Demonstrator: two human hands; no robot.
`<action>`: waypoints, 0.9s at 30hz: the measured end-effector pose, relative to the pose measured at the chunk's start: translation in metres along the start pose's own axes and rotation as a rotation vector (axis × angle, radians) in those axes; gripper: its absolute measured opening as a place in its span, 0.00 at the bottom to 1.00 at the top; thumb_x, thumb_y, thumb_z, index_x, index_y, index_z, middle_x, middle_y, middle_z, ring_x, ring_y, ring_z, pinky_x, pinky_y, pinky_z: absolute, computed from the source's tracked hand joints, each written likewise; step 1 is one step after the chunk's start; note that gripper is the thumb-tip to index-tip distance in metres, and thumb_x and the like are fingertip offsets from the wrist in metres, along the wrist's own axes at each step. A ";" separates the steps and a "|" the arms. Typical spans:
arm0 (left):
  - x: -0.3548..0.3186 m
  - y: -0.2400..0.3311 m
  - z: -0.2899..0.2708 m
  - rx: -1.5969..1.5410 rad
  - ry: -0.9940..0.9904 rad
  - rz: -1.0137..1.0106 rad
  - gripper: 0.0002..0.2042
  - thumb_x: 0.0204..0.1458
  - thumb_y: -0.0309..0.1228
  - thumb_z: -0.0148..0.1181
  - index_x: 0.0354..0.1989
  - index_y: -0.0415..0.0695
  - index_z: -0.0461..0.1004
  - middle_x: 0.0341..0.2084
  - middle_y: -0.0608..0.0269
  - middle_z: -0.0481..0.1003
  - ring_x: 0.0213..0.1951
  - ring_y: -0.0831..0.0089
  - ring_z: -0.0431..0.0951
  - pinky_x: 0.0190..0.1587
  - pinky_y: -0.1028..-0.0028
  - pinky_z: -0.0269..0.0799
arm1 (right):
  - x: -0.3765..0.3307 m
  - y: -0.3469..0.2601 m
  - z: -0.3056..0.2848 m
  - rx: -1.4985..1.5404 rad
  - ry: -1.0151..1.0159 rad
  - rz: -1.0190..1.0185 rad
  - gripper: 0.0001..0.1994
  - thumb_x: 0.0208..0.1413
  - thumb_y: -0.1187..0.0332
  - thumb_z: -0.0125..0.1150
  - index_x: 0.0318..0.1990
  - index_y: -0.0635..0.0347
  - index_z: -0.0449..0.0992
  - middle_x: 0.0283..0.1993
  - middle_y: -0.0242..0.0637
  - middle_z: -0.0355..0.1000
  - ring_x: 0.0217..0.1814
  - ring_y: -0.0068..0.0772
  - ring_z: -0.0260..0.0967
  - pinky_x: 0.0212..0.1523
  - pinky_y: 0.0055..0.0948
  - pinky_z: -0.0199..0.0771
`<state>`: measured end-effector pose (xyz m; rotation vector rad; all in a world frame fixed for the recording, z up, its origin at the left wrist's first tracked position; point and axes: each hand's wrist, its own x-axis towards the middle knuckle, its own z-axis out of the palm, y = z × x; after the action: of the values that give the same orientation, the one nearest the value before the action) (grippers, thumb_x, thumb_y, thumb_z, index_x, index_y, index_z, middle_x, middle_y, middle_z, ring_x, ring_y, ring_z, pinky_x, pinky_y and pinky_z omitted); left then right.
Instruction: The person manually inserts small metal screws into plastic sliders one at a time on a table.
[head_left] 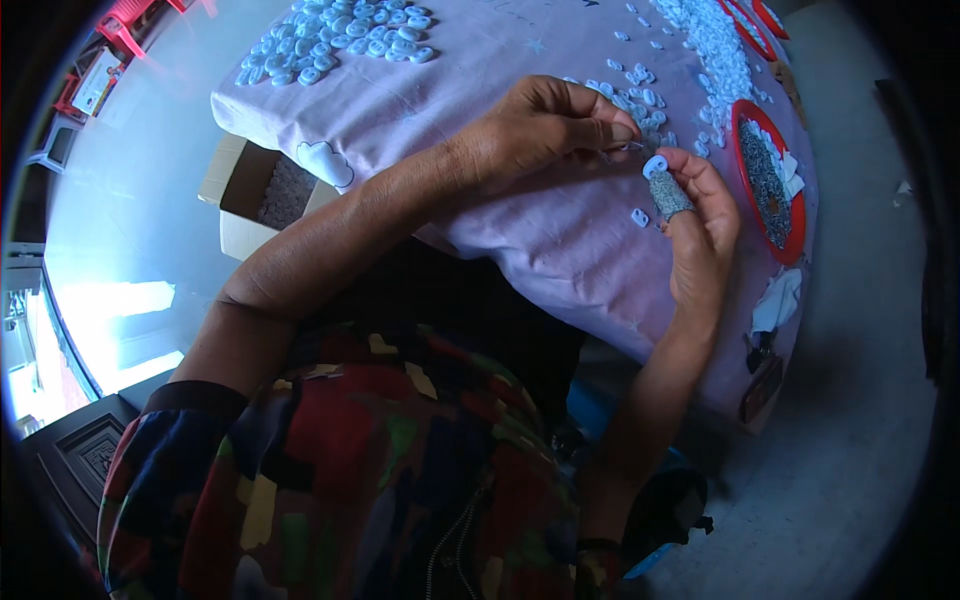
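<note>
My right hand (706, 205) is closed, thumb and fingers pinching a small pale plastic piece (656, 165) with holes in it, somewhat like a button. A grey speckled cover (669, 194) wraps the thumb of that hand. Just to its left, my left hand (555, 130) is closed in a pinch, with a thin, thread-like or wire-like bit (628, 147) showing at its fingertips, close to the plastic piece. Another pale plastic piece (640, 217) lies on the pink tablecloth below the two hands. Several more pieces (648, 97) are scattered beyond my fingertips.
A larger heap of pale ovals (340, 38) covers the far left of the table (560, 255), and smaller pieces (715, 50) spread at the far right. On the right edge stands a red basket (738, 115) of small grey metal bits. A cardboard box (235, 180) sits below left.
</note>
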<state>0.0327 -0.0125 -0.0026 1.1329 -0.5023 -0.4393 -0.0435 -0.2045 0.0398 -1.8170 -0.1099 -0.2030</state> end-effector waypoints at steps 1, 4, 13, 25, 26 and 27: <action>0.000 -0.002 0.000 -0.024 -0.015 0.003 0.09 0.59 0.27 0.58 0.45 0.38 0.78 0.38 0.60 0.80 0.38 0.78 0.79 0.48 0.77 0.76 | -0.001 -0.001 0.002 0.003 0.010 -0.015 0.14 0.53 0.81 0.51 0.47 0.68 0.74 0.41 0.35 0.74 0.41 0.20 0.69 0.43 0.19 0.69; -0.001 0.001 0.004 -0.006 -0.038 -0.027 0.09 0.59 0.27 0.58 0.45 0.38 0.78 0.37 0.61 0.80 0.38 0.78 0.78 0.45 0.78 0.76 | -0.004 0.004 0.004 0.011 0.029 -0.054 0.14 0.53 0.81 0.51 0.48 0.69 0.74 0.42 0.36 0.74 0.43 0.21 0.70 0.45 0.20 0.69; -0.001 -0.001 0.002 0.018 -0.082 -0.010 0.09 0.60 0.28 0.58 0.44 0.38 0.78 0.35 0.61 0.80 0.37 0.78 0.78 0.42 0.79 0.74 | -0.005 0.009 0.016 -0.039 0.047 -0.109 0.14 0.55 0.80 0.55 0.49 0.68 0.75 0.41 0.35 0.74 0.43 0.21 0.70 0.47 0.21 0.70; -0.004 -0.002 0.008 0.187 0.020 0.110 0.07 0.57 0.28 0.61 0.40 0.37 0.80 0.32 0.61 0.81 0.37 0.78 0.80 0.45 0.78 0.77 | -0.012 0.007 0.013 -0.070 0.104 -0.107 0.17 0.54 0.81 0.51 0.52 0.69 0.75 0.46 0.39 0.76 0.48 0.27 0.73 0.52 0.26 0.71; -0.004 -0.002 0.008 0.187 0.020 0.109 0.07 0.57 0.28 0.61 0.40 0.37 0.80 0.32 0.61 0.81 0.37 0.78 0.80 0.45 0.78 0.77 | -0.012 0.007 0.014 -0.060 0.111 -0.088 0.17 0.54 0.81 0.51 0.52 0.69 0.75 0.46 0.39 0.76 0.49 0.27 0.73 0.52 0.26 0.71; -0.004 -0.002 0.008 0.199 0.018 0.122 0.07 0.57 0.28 0.61 0.40 0.37 0.80 0.32 0.61 0.81 0.37 0.77 0.80 0.45 0.78 0.77 | -0.012 0.008 0.013 -0.060 0.111 -0.087 0.17 0.54 0.81 0.51 0.52 0.69 0.75 0.46 0.39 0.76 0.49 0.27 0.73 0.52 0.26 0.71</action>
<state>0.0249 -0.0167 -0.0025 1.2881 -0.6060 -0.2765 -0.0531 -0.1933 0.0270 -1.8580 -0.1058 -0.3719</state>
